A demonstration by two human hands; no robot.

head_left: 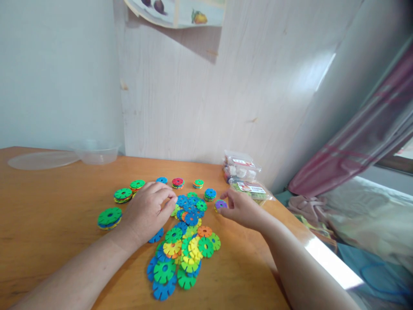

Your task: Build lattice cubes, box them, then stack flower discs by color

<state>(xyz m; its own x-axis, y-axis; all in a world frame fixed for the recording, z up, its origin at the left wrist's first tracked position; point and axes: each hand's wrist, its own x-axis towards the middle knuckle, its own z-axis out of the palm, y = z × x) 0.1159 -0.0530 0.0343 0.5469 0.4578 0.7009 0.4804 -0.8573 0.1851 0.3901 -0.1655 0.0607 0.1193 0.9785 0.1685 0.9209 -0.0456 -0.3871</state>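
Note:
A heap of coloured plastic snowflake discs (185, 247) lies on the wooden table (48, 224) in front of me. Small stacks of discs stand around it: a green-topped one (109, 217) at the left, others (123, 195) (177, 183) farther back. My left hand (149, 211) rests palm down on the heap's left side, fingers curled over the blue discs. My right hand (240, 209) pinches a purple disc (221, 205) lying at the heap's right edge.
A clear plastic bowl (95, 153) and a clear lid (41, 160) sit at the back left by the wall. Clear packets (241, 168) lie at the table's right corner. A bed and a pink curtain (364, 133) are to the right.

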